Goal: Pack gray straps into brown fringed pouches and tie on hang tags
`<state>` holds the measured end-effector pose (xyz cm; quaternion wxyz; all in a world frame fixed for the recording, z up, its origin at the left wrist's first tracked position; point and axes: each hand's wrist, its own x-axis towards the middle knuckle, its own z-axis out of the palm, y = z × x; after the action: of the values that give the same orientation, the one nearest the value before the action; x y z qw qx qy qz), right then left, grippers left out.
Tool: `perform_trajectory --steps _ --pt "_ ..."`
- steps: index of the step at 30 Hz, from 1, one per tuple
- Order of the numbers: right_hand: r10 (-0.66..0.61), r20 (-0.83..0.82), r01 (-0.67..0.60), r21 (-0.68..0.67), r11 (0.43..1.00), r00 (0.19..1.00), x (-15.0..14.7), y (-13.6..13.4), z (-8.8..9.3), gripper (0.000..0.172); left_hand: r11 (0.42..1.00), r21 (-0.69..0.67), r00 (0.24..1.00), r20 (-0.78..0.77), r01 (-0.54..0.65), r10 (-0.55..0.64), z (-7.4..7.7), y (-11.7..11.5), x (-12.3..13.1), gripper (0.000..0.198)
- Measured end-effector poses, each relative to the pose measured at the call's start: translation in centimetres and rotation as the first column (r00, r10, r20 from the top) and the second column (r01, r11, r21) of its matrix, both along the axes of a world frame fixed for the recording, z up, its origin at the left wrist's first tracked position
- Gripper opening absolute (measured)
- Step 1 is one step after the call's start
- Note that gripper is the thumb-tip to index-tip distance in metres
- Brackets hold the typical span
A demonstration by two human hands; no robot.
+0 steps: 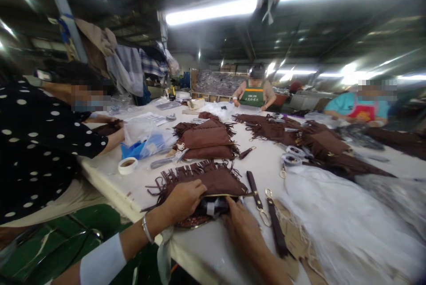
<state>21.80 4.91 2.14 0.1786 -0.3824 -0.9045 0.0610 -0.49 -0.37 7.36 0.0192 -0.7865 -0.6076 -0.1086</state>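
A brown fringed pouch (219,181) lies near the table's front edge, its zipped opening spread toward me. Something dark with a pale strip shows inside the opening. My left hand (186,198) has its fingers closed on the upper left edge of the pouch, a bracelet at the wrist. At the right end of the opening, my right hand (242,223) holds the pouch edge, its fingertips partly hidden. Right of the pouch lie two dark straps with gold clips, one strap (253,187) close to it and another strap (277,227) nearer me.
Stacked brown pouches (208,137) lie behind, beside a tape roll (128,165) and blue plastic (136,148). White plastic sheeting (346,218) covers the right side, with more fringed pieces (328,142) beyond. Three people work around the table (113,189), one close at left.
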Motion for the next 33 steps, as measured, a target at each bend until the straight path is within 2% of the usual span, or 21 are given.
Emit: perform_trajectory --steps 3,5,10,14,16,18,21,22,23,25,27,29,31,33 --pt "-0.109 -0.017 0.106 -0.094 0.99 0.994 -0.3 -0.5 1.1 0.02 1.0 0.0 0.999 0.028 0.023 -0.023 0.0 -0.2 0.2 0.023" --pt "-0.204 -0.012 0.202 -0.099 0.974 0.979 -1.0 -0.4 1.4 0.011 1.0 0.004 1.0 0.012 0.028 -0.028 -0.2 -0.4 0.5 0.025" --pt "-0.38 -0.022 0.377 -0.096 0.921 0.925 -3.5 0.9 0.8 0.019 0.992 -0.018 0.989 -0.078 0.128 -0.129 -1.2 -1.2 1.1 0.027" --pt "-0.43 -0.01 0.427 -0.093 0.899 0.903 -4.2 1.4 0.6 0.025 0.983 -0.063 0.97 -0.164 0.173 -0.181 -2.9 -1.4 2.1 0.026" --pt "-0.393 -0.005 0.391 -0.092 0.916 0.92 -3.4 1.2 0.9 0.024 0.985 -0.083 0.968 -0.186 0.153 -0.166 -3.6 -1.6 2.3 0.024" --pt "-0.331 -0.012 0.329 -0.085 0.94 0.943 -1.7 1.0 1.3 0.023 0.986 -0.086 0.971 -0.178 0.144 -0.157 -3.5 -2.0 2.2 0.026" --pt "-0.351 -0.025 0.35 -0.052 0.935 0.936 1.4 1.0 1.7 0.013 0.978 -0.111 0.973 -0.132 0.177 -0.191 -2.1 -2.6 1.5 0.04" --pt "-0.384 -0.021 0.383 -0.039 0.923 0.923 2.2 1.1 1.7 0.011 0.971 -0.143 0.971 -0.112 0.192 -0.209 -1.3 -2.5 1.3 0.035" --pt "-0.411 -0.013 0.411 -0.027 0.911 0.911 2.8 1.2 1.5 0.011 0.963 -0.173 0.971 -0.092 0.204 -0.223 -0.6 -2.2 1.2 0.028" --pt "-0.435 0.008 0.435 -0.005 0.9 0.9 3.4 1.4 0.9 0.01 0.957 -0.179 0.97 -0.053 0.226 -0.239 0.7 -0.6 1.7 0.027" --pt "-0.432 0.023 0.432 0.018 0.902 0.901 3.3 1.7 0.3 0.01 0.961 -0.089 0.964 -0.02 0.261 -0.264 1.3 2.0 2.9 0.028" --pt "-0.425 0.032 0.424 0.042 0.905 0.904 3.0 1.9 -0.1 0.008 0.943 -0.024 0.944 -0.009 0.331 -0.331 1.0 5.2 4.6 0.031" --pt "-0.411 0.046 0.408 0.06 0.911 0.91 2.9 2.0 -0.2 0.009 0.907 -0.054 0.906 -0.046 0.419 -0.421 0.1 8.3 6.2 0.038" --pt "-0.398 0.065 0.393 0.075 0.917 0.915 3.1 2.2 -0.3 0.012 0.884 -0.101 0.884 -0.064 0.456 -0.463 -1.2 10.9 7.3 0.039"
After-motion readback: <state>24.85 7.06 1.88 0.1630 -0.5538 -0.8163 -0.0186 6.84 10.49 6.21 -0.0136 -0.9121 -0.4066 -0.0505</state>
